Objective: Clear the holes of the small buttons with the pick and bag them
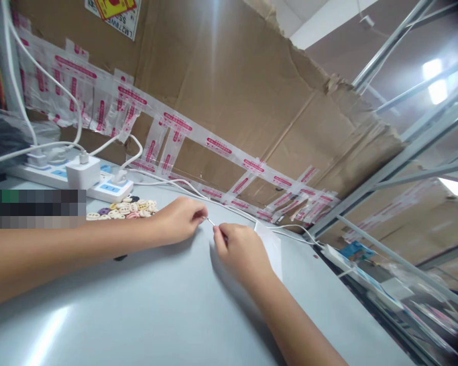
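My left hand [181, 218] is closed in a pinch just above the grey table. My right hand [244, 249] is also closed, its thumb and forefinger pressed together close to the left fingertips. Between the two pinches runs a short, thin, pale stick-like piece [210, 221], too small to make out its kind. Its ends are hidden in the fingers. Behind my left wrist lies a pile of small oval pieces with holes [137, 207], mostly cream, some yellow, pink and purple. A white sheet [273, 249] lies partly behind my right hand.
A white power strip [110, 188] with a plugged-in charger [83, 172] and white cables stands at the back left. Taped cardboard [229, 101] walls off the table's far side. Metal shelf bars [370, 178] rise at the right. A small dark piece [120, 258] lies by my left forearm.
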